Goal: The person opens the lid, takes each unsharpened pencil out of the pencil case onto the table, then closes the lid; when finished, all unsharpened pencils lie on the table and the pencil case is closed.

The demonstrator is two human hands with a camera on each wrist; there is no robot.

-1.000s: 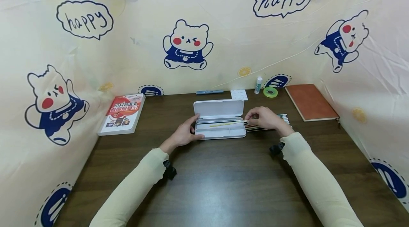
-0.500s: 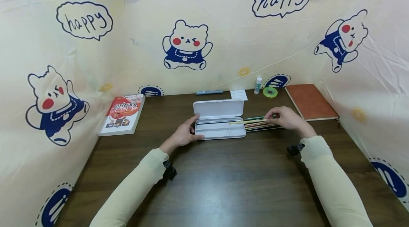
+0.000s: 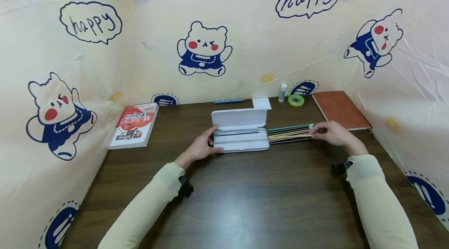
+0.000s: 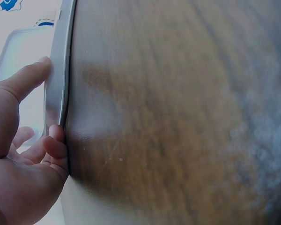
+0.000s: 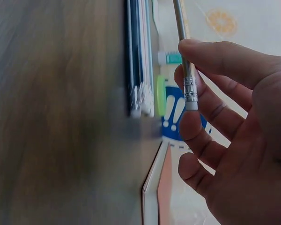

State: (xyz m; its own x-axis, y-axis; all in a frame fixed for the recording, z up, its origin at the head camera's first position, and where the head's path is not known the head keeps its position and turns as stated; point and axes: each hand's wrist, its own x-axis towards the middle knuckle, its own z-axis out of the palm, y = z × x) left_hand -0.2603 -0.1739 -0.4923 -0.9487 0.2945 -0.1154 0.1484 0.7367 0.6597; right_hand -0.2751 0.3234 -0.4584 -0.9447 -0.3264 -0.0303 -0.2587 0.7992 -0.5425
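A white pencil case [image 3: 239, 119] lies with its lid raised in the middle of the table, a few dark pencils [image 3: 236, 133] along its back compartment. My left hand [image 3: 199, 147] holds the case's left end, thumb at the front and fingers at the back; in the left wrist view the thumb [image 4: 30, 77] presses the case's side. To the right of the case lies a row of several pencils [image 3: 289, 129]. Above their right ends my right hand [image 3: 333, 134] pinches a yellowish pencil [image 5: 181, 23] near its white eraser, thumb against fingers.
A red-and-white book [image 3: 135, 124] lies at the left, a brown notebook [image 3: 340, 109] at the right. Along the back are a blue pen [image 3: 229, 101], a white card [image 3: 261, 103], a glue stick [image 3: 282, 92] and green tape [image 3: 296, 100]. A printed cloth [image 3: 140, 62] surrounds the table.
My right hand has moved right with the yellowish pencil, drawing it from over the case to the row of pencils beside it. My left hand has kept its hold on the case.
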